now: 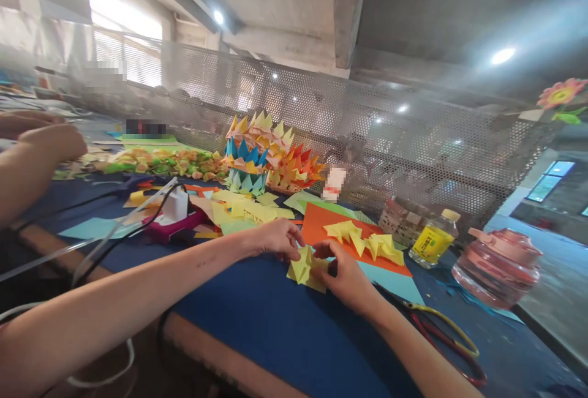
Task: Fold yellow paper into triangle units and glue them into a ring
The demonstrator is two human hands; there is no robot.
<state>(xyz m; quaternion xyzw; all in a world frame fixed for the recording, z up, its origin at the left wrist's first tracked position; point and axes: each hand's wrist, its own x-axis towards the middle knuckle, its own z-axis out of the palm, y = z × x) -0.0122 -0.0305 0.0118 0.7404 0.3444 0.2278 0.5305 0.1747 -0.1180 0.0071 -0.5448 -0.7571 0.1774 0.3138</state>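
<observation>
A yellow folded paper piece (303,268) lies on the blue table top between both hands. My left hand (281,239) has its curled fingers at the paper's upper left edge. My right hand (339,270) is closed on the paper's right side, thumb and fingers bent round a fold. Just beyond, several yellow folded pieces (367,244) rest on an orange sheet (316,217), which overlaps a light blue sheet (392,281). Further back are loose yellow sheets (250,209) and stacked rings of pointed folded paper (264,153) in blue, orange and cream.
Scissors (441,330) with red and yellow handles lie right of my right forearm. Behind them stand a bottle (432,242) and a pink jug (498,266). A magenta power strip (172,226) with cables is at left. Another person's hands (55,138) are far left.
</observation>
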